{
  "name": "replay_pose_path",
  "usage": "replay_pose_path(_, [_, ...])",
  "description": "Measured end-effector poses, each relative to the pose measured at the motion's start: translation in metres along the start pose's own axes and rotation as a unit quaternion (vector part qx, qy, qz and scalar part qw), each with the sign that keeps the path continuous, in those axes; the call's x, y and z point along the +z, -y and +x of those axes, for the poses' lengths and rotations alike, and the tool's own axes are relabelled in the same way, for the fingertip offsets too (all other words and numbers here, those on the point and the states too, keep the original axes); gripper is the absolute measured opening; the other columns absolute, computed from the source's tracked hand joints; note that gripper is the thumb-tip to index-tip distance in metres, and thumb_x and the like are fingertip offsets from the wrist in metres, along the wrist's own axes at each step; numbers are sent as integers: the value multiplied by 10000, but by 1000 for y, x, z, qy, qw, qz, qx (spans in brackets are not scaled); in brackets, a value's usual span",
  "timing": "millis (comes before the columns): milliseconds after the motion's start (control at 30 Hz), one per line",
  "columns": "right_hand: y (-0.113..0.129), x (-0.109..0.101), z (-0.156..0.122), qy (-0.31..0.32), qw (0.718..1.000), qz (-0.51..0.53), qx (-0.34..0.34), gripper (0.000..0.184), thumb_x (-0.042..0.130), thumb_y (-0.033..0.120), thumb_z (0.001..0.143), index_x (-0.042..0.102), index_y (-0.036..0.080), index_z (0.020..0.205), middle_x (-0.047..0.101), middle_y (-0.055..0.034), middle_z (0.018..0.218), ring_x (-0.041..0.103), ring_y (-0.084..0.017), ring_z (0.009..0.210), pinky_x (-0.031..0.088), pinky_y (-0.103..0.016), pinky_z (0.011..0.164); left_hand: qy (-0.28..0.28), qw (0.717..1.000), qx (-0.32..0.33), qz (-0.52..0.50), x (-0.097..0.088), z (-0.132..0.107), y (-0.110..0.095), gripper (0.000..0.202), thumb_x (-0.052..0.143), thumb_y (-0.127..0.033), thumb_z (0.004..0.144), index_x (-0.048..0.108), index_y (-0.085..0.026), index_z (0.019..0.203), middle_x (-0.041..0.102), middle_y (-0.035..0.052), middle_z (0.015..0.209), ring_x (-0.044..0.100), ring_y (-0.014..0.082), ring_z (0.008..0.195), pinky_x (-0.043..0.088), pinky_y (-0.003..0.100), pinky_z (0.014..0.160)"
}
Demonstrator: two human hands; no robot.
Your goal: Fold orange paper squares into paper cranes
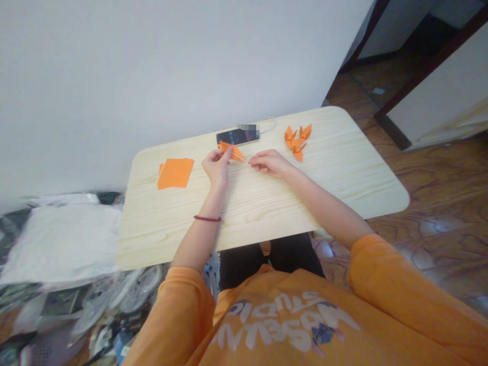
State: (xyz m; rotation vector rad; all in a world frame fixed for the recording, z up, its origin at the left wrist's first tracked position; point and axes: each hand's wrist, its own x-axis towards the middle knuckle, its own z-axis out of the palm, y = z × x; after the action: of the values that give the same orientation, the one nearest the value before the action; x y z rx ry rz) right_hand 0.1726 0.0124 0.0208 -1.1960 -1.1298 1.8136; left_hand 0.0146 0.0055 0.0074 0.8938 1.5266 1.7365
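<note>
Between the thumb and fingers of my left hand [216, 165] is a partly folded orange origami paper [235, 152], its narrow split points facing right. The left fingers cover its other end. My right hand [270, 163] is just right of those points, with a small gap between. Its fingers are curled and pressed together at the tips, and nothing shows in them. Several folded orange paper cranes [296, 143] sit in a cluster to the right. A stack of flat orange paper squares [176, 173] lies to the left.
A phone [238, 136] lies behind my hands, its white cable [270, 126] running along the wall [171, 66]. The pale wooden table [263, 208] has rounded corners. White bags [64, 239] and clutter are at the left, and a doorway opens at the right.
</note>
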Motion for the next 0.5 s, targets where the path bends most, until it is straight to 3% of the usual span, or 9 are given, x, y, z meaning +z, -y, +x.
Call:
replay_pose_path(233, [-3, 0, 3, 37, 998, 40, -8, 178, 669, 230, 771, 651, 75, 686, 600, -27, 609, 484, -35, 477, 256, -141, 354, 40, 999, -3, -25, 4, -8, -2, 246, 814, -276, 554, 595, -164, 556, 570, -39, 546, 467, 60, 487, 357, 198, 468])
replay_pose_path(367, [-6, -1, 4, 59, 998, 29, -22, 129, 690, 168, 723, 627, 80, 652, 588, -13, 597, 462, -27, 460, 224, -141, 341, 62, 998, -8, -26, 6, -11, -2, 243, 820, -287, 541, 616, -159, 572, 594, -27, 565, 477, 64, 488, 364, 203, 467])
replay_pose_path(500, [-7, -2, 6, 69, 997, 25, -21, 113, 704, 135, 690, 612, 88, 646, 575, -2, 578, 450, -26, 456, 215, -138, 338, 51, 998, -11, -28, 6, -11, -1, 242, 818, -284, 539, 617, -155, 579, 596, -25, 567, 477, 63, 489, 363, 204, 470])
